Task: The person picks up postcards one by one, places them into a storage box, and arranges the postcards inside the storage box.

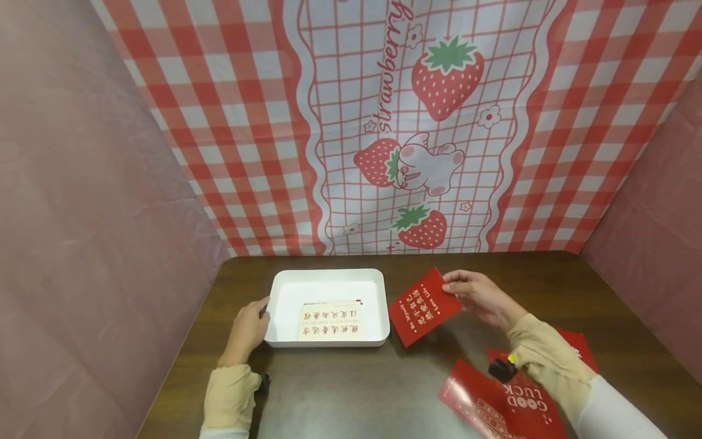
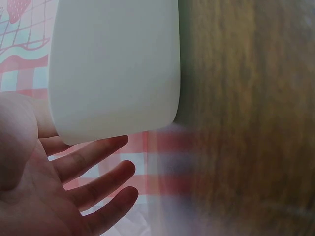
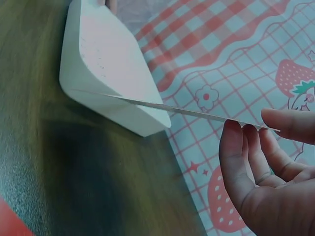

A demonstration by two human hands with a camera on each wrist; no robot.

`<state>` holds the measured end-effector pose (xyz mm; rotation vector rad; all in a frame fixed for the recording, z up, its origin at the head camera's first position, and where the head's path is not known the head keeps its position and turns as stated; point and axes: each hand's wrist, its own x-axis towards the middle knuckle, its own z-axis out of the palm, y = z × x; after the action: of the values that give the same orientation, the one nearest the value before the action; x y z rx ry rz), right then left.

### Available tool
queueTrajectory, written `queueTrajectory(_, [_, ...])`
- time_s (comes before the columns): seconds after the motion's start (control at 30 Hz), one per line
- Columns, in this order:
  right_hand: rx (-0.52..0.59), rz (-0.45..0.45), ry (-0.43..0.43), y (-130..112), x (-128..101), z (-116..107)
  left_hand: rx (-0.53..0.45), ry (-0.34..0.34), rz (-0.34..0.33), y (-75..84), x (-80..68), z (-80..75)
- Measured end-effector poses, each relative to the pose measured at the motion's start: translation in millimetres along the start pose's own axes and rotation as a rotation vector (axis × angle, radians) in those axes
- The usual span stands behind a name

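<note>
While I sit at the dark wooden table (image 1: pixel 351 390), a strawberry-print checked cloth (image 1: pixel 395 122) hangs behind it and plain pink sheets close off both sides. From the head view I can see the printed face of the red card (image 1: pixel 425 306) that my right hand (image 1: pixel 479 297) holds just right of the white tray (image 1: pixel 329 277); the right wrist view shows that same card only edge-on, a thin line pinched between my thumb and fingertips (image 3: pixel 236 147), tilted above the table. More red cards (image 1: pixel 507 396) lie under my right forearm, one reading GOOD LUCK, and only the head view shows them. My left hand (image 1: pixel 248 329) rests at the tray's left wall, fingers loosely spread and gripping nothing; the left wrist view shows just the tray's pale outside with my straight fingers (image 2: pixel 93 160) beside it. Inside the tray lies one cream card (image 1: pixel 331 320) with red writing, flat on the bottom near the front wall
</note>
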<state>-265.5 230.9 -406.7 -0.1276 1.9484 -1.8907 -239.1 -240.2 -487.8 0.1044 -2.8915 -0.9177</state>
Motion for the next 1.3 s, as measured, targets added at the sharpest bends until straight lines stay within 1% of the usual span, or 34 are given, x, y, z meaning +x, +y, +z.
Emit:
queueTrajectory(0.13, [0.035, -0.021, -0.010, -2.9, 1.6, 1.7, 0.002, 0.006, 0.005, -0.3, 0.1, 0.0])
queueTrajectory(0.3, [0.083, -0.030, 0.000, -7.5, 4.5, 5.8, 0.008, 0.013, 0.012, -0.2, 0.4, 0.5])
queueTrajectory(0.47, [0.163, -0.044, 0.018, -11.0, 8.8, 12.7, 0.011, 0.018, 0.012, 0.5, 0.7, 0.8])
queueTrajectory(0.63, [0.234, -0.071, 0.027, -9.4, 15.7, 22.7, 0.010, 0.012, 0.007, 1.0, 0.9, 0.4])
queueTrajectory(0.87, [0.271, -0.088, 0.039, -6.1, 22.3, 35.6, 0.009, 0.013, 0.019, -0.5, 0.1, 0.3])
queueTrajectory(1.1, [0.297, -0.081, 0.043, -0.9, 29.5, 47.8, 0.011, 0.012, 0.024, -0.1, -3.8, -0.3])
queueTrajectory(1.3, [0.312, -0.077, 0.034, 3.0, 33.2, 58.7, 0.010, 0.014, 0.019, 2.6, -3.9, -0.5])
